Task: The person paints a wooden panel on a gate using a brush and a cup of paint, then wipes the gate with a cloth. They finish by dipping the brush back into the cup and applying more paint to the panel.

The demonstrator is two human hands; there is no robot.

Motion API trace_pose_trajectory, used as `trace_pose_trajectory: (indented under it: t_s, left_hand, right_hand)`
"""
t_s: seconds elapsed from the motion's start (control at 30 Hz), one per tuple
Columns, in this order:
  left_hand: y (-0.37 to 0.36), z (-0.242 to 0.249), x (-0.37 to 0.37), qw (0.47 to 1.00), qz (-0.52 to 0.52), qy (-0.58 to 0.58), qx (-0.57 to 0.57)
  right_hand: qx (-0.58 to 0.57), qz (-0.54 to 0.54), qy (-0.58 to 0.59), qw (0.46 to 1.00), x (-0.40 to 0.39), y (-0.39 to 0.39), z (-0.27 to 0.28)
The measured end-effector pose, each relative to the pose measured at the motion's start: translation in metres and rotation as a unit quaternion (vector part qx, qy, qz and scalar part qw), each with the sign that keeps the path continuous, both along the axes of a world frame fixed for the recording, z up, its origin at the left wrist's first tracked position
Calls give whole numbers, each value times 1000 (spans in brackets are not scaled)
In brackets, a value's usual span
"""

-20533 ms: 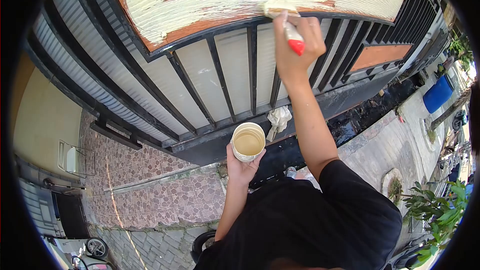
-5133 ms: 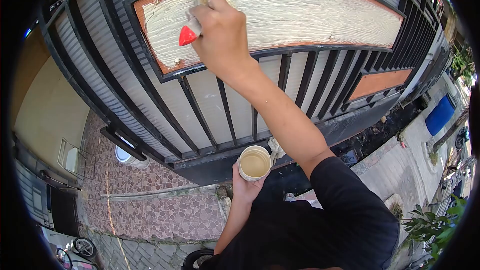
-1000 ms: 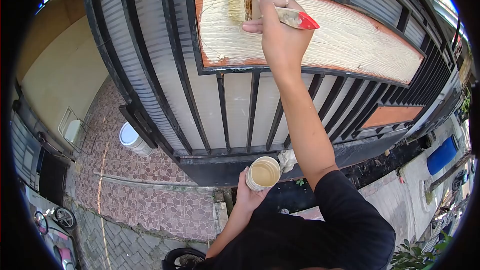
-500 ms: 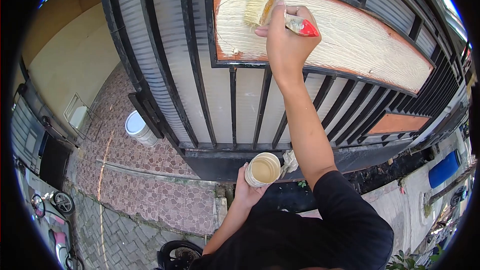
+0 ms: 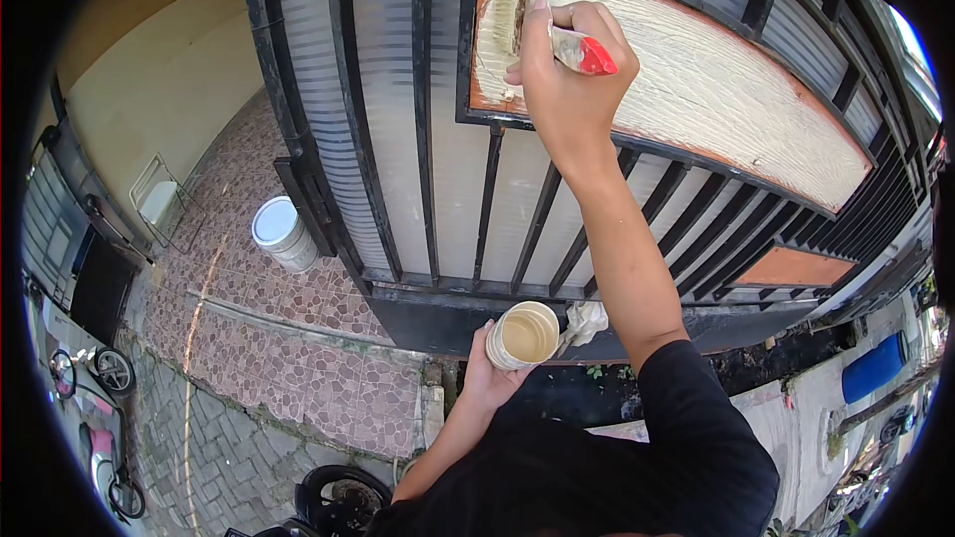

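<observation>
In my right hand [image 5: 577, 80] is a paintbrush [image 5: 583, 52] with a red-ended, paint-smeared handle. Its bristles press against the left end of a wooden panel [image 5: 686, 89], which is coated in cream paint with bare orange-brown wood along its edges. My fingers hide part of the brush. Low in front of my body, my left hand [image 5: 485, 370] is wrapped round a paint cup [image 5: 524, 335] with pale cream paint inside. A whitish crumpled rag [image 5: 585, 322] hangs just right of the cup, at the bottom of the gate.
The black metal gate [image 5: 428, 139] frames the panel, with a smaller orange-brown panel [image 5: 791, 267] lower right. On the tiled floor stands a white lidded bucket [image 5: 285, 233], near a folding chair [image 5: 159, 201]. A dark ditch [image 5: 557, 393] runs below the gate. A blue barrel [image 5: 872, 368] lies far right.
My view has shifted, so the gate and panel sit farther right. The brush is now closer to the panel's left edge, its bristles pressed down. The cup stays in my left hand.
</observation>
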State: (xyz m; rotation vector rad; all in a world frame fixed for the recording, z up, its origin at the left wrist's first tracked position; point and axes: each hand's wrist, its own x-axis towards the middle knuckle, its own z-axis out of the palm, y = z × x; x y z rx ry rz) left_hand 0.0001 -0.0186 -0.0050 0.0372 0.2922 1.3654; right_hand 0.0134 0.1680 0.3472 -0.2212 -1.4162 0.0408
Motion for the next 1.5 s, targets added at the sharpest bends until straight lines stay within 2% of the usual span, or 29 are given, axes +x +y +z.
trace_pose_trajectory:
  t_s: [0.1,0.13,0.3,0.5,0.57,0.63,0.77,0.83,0.9,1.1,1.2,1.27,1.4,1.5]
  left_hand:
    - [2,-1,0,1000,-7,-4,-4]
    - [2,-1,1,1000,-10,-9,-10]
    - [5,-9,3,1000,-5,-22,-11]
    - [5,-2,3,1000,-14,-16,-11]
    - [7,-5,4,1000,-9,-23,-11]
    - [6,-3,3,999,-11,-29,-9]
    - [6,-6,0,999,-8,-35,-4]
    - [8,-5,1,999,-10,-37,-2]
    - [10,-4,3,999,-9,-42,4]
    - [13,-3,8,999,-21,-42,0]
    - [15,0,10,999,-26,-39,-2]
    - [15,0,10,998,-37,-47,4]
    - [13,-7,11,998,-40,-43,-11]
    - [13,-2,10,999,-33,-34,24]
  right_hand:
    - [-10,58,-7,998,-5,5,16]
    - [2,11,-18,1000,-1,8,21]
    - [-71,-37,-27,996,18,-16,32]
    - [-44,49,-36,997,10,-1,33]
    - [-127,-6,-46,991,24,-12,34]
    - [-136,-41,-65,988,38,-22,34]
    - [-62,25,-93,993,52,-24,44]
    - [125,-93,-191,969,60,-15,54]
    - [100,-86,-204,970,64,-12,56]
    - [170,-87,-245,950,59,-4,62]
    - [189,-36,-226,955,64,-2,63]
    - [186,-114,-249,944,76,18,55]
    - [171,-143,-211,952,83,13,42]
    - [141,-150,-168,964,68,-2,38]
